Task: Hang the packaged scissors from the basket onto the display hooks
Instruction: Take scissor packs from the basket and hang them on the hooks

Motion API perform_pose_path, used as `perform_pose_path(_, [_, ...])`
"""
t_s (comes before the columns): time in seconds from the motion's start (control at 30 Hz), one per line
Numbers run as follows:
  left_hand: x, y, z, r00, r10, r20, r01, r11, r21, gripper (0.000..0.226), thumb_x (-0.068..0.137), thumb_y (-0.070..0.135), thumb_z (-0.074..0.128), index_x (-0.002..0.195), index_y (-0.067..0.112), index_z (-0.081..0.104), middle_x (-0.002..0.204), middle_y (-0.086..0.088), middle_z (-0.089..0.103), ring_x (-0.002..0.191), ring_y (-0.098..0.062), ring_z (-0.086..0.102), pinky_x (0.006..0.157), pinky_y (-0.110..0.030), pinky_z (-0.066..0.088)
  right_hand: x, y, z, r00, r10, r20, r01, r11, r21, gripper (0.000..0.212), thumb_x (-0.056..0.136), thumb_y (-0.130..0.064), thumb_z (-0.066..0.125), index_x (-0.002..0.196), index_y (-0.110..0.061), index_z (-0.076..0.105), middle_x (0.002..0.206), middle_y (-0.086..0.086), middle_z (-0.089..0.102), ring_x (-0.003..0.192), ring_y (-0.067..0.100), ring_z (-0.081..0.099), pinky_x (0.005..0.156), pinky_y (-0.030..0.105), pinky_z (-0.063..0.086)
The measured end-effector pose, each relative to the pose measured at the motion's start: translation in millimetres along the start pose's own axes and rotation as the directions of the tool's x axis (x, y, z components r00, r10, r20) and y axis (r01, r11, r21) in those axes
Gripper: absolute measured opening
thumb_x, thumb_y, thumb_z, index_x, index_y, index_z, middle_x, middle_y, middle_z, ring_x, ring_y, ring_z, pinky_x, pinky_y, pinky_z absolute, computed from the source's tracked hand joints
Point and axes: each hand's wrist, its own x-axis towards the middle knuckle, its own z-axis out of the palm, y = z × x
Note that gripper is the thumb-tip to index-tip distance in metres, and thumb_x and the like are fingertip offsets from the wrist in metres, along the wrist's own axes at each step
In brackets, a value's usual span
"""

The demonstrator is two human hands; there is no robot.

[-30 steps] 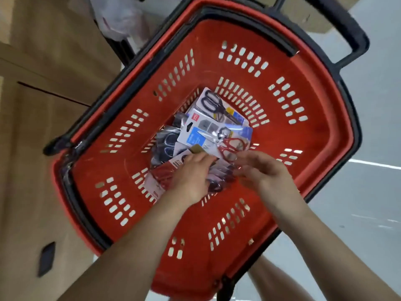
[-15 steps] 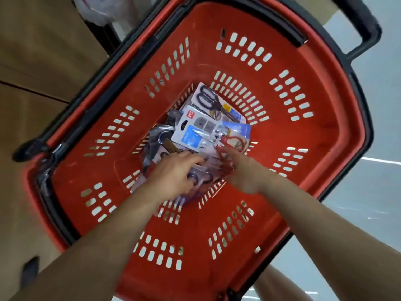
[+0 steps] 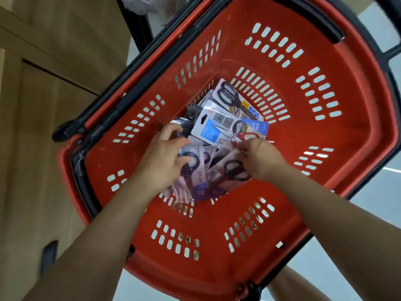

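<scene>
Noting both hands down in the basket [image 3: 325, 148], on the packs [image 3: 217, 129] heaped on its floor. Left hand [image 3: 162, 161] curls over a fanned bunch, gripping it. Right hand [image 3: 260, 158] pinches a pack edge just beside. Pack long axes run roughly near wall to far wall. Hands equally close. Hooks not in view.

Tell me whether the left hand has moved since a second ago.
Yes. Against the blue-and-white pack, the left hand has shifted left, toward the basket's left wall.

Red slotted plastic basket [image 3: 358, 131] looked smooth, semi-gloss; scissor pkgs [image 3: 219, 131] glossy card w/ clear plastic; side panels [image 3: 43, 148] matt wood
</scene>
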Motion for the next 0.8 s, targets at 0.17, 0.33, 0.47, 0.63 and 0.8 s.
perform_pose_path(0.17, [-20,20,-30,0.998,-0.069,0.006,0.07,0.997,-0.031,0.036,0.092,0.028,0.065,0.126,0.018,0.059,0.116,-0.007,0.067,0.102,-0.029,0.065,0.086,-0.04,0.052,-43,21,-57,0.964,0.035,-0.263,-0.007,0.994,0.108,0.019,0.097,-0.023,0.053,0.09,-0.009,0.063,0.092,0.022,0.068,0.088,0.044,0.062,0.068,0.039,0.043])
perform_pose_path(0.33, [-48,31,-48,0.954,-0.277,-0.116,0.227,0.917,-0.328,0.018,0.089,0.031,0.069,0.107,0.029,0.064,0.092,0.007,0.073,0.082,-0.013,0.069,0.074,-0.038,0.058,-89,31,-83,0.852,0.154,-0.5,-0.021,0.965,0.262,0.026,0.095,-0.018,0.055,0.071,-0.017,0.046,0.062,0.002,0.044,0.066,0.034,0.044,0.06,0.033,0.024])
perform_pose_path(0.47, [-87,50,-64,0.845,-0.453,-0.284,0.216,0.774,-0.595,0.011,0.088,0.028,0.071,0.096,0.035,0.065,0.083,0.01,0.073,0.074,-0.005,0.07,0.071,-0.032,0.057,-121,47,-80,0.769,0.406,-0.494,-0.05,0.809,0.586,0.036,0.094,-0.028,0.057,0.068,-0.003,0.051,0.061,0.016,0.048,0.061,0.027,0.045,0.058,0.041,0.041])
perform_pose_path(0.63, [-140,65,-82,0.607,-0.719,-0.338,0.045,0.455,-0.889,0.011,0.09,0.023,0.07,0.092,0.034,0.071,0.089,0.007,0.077,0.083,-0.016,0.074,0.075,-0.034,0.057,-167,38,-76,0.778,0.606,-0.164,0.007,0.252,0.968,0.031,0.099,-0.021,0.057,0.085,0.007,0.059,0.075,0.017,0.048,0.069,0.023,0.047,0.059,0.028,0.055])
perform_pose_path(0.8, [-182,69,-93,0.484,-0.87,-0.097,-0.044,0.086,-0.995,0.032,0.091,0.019,0.069,0.121,0.01,0.063,0.113,-0.013,0.072,0.104,-0.032,0.07,0.081,-0.042,0.06,-212,14,-90,0.805,0.587,-0.086,0.067,0.054,0.996,0.036,0.1,-0.023,0.055,0.084,0.009,0.057,0.076,0.014,0.047,0.071,0.022,0.042,0.057,0.023,0.048])
